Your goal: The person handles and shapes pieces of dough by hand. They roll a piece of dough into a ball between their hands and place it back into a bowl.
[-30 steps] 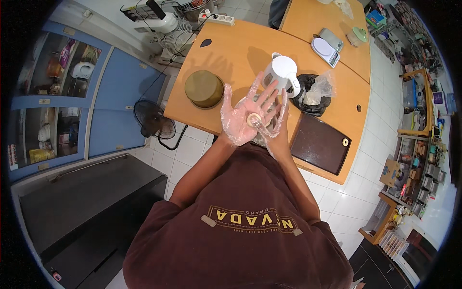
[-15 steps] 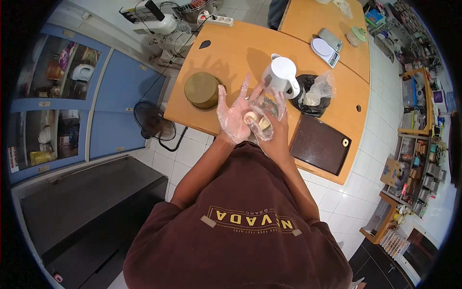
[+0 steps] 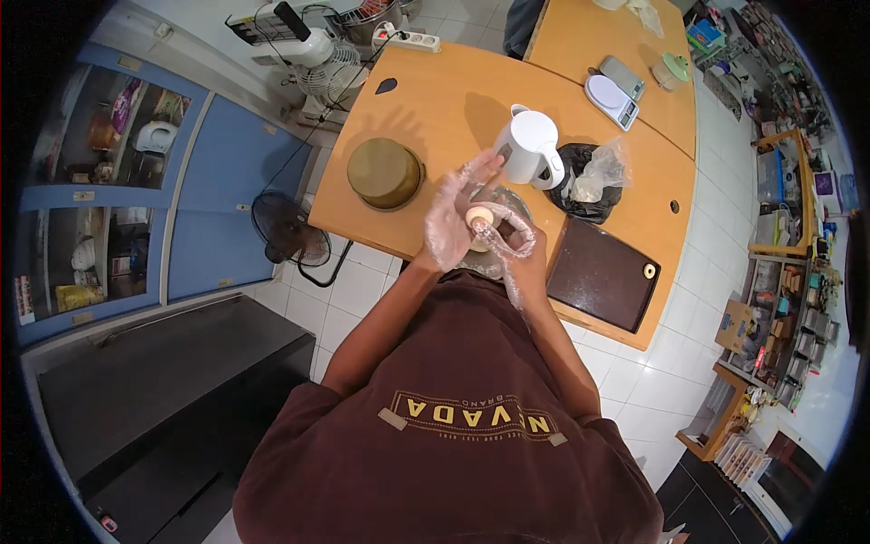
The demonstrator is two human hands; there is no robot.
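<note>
Between my flour-coated hands is a small, pale round piece of dough (image 3: 479, 215). My left hand (image 3: 449, 218) is turned sideways, fingers extended, beside the dough. My right hand (image 3: 515, 245) grips the dough with its thumb or finger pressed into it; which digit is hard to tell. Below them a metal bowl (image 3: 488, 265) is partly hidden. A white kettle (image 3: 531, 136) stands just beyond my fingers. On a dark tray (image 3: 594, 272) to the right lies one dough ring (image 3: 649, 270).
An olive-green round container (image 3: 385, 168) sits left on the wooden table (image 3: 426, 91). A black bag with clear plastic (image 3: 594, 177) is beside the kettle. A scale (image 3: 609, 98), lidded container (image 3: 669, 72), power strip (image 3: 408, 36) and fans (image 3: 322, 68) are around. Someone's dark-clothed leg (image 3: 521, 27) shows at top.
My left hand has turned from palm-up with spread fingers to a sideways pose. My right hand's fingers have curled further around the dough.
</note>
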